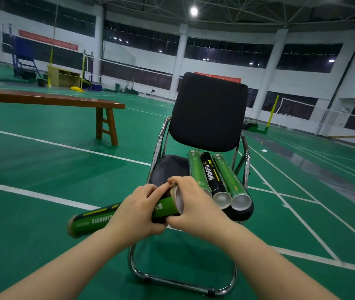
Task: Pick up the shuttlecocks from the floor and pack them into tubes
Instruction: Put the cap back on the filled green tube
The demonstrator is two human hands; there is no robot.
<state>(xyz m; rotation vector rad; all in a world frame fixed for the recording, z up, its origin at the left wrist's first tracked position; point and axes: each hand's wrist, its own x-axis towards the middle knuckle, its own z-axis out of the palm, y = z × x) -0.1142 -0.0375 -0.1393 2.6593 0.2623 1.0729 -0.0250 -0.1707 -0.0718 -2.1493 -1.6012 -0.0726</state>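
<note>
gripping a tube (94, 219) round its middle, the left hand (137, 211) is steadying it while the right hand (196, 202) is pinching its open rim. three tubes (214, 176) are lying on the chair (209, 113), looking empty; no shuttlecocks are showing, so packing is likely hardly begun.

The chair (209, 111) has a soft black cloth back and seat that look matt, and its bent legs (135, 270) are shiny silver metal. The held tube (94, 220) looks like brown cardboard with a smooth green and black printed skin, and the three tubes (212, 176) on the seat have the same smooth skin with pale paper rims. The bench (64, 101) is brown wood with a shiny top, and the green floor (42, 163) is smooth with a soft shine
</note>
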